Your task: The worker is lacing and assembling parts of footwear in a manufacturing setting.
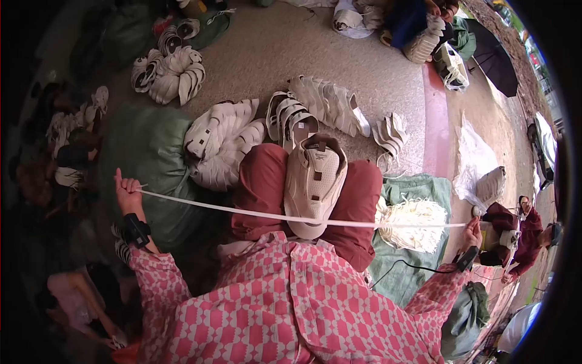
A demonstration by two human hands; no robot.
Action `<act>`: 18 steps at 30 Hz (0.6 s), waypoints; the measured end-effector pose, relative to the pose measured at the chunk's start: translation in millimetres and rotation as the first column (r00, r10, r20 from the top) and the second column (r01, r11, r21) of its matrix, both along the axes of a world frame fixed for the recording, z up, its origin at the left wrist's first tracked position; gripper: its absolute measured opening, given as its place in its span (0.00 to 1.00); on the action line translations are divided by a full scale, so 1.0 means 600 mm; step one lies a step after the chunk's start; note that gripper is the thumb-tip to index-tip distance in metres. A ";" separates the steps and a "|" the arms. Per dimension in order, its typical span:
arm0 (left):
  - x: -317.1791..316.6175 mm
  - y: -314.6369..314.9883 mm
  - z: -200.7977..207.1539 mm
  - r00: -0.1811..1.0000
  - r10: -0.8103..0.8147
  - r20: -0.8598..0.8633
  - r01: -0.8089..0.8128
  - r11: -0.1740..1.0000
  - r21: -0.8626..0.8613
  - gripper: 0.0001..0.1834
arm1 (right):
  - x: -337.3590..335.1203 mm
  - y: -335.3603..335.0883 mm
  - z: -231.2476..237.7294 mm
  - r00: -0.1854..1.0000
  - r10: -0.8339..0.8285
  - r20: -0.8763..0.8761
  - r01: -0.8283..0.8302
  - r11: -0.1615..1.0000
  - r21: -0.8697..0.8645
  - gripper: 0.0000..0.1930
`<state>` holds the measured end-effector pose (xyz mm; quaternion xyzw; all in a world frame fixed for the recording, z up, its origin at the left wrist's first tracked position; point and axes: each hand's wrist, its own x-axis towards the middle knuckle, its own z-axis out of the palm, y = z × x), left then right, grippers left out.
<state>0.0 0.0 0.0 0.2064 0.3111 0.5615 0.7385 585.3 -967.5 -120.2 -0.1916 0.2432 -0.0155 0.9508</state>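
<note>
A white shoelace (pixel 254 213) is stretched almost straight across my lap, its two ends out at my hands. At the far left my left hand (pixel 128 193) pinches one end, with one finger raised. On the right, my right hand (pixel 471 235) closes on the other end. Between my knees stands a beige shoe (pixel 316 176), toe toward me, its tongue showing and no lace in its eyelets. The lace passes across the toe of the shoe; whether it touches cannot be seen.
A bundle of white laces (pixel 415 224) lies on a green cloth (pixel 394 285) at my right. Nested beige shoe uppers (pixel 224 142) curve beyond my knees, beside a bulging green sack (pixel 145 145). Other people sit working at both sides; a black umbrella (pixel 494 57) stands at the far right.
</note>
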 end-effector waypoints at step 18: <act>0.510 -0.452 0.003 0.451 -0.012 -0.892 0.880 -0.158 0.447 0.38 | -0.280 0.854 0.150 0.642 0.749 0.164 -0.458 0.546 -0.701 0.07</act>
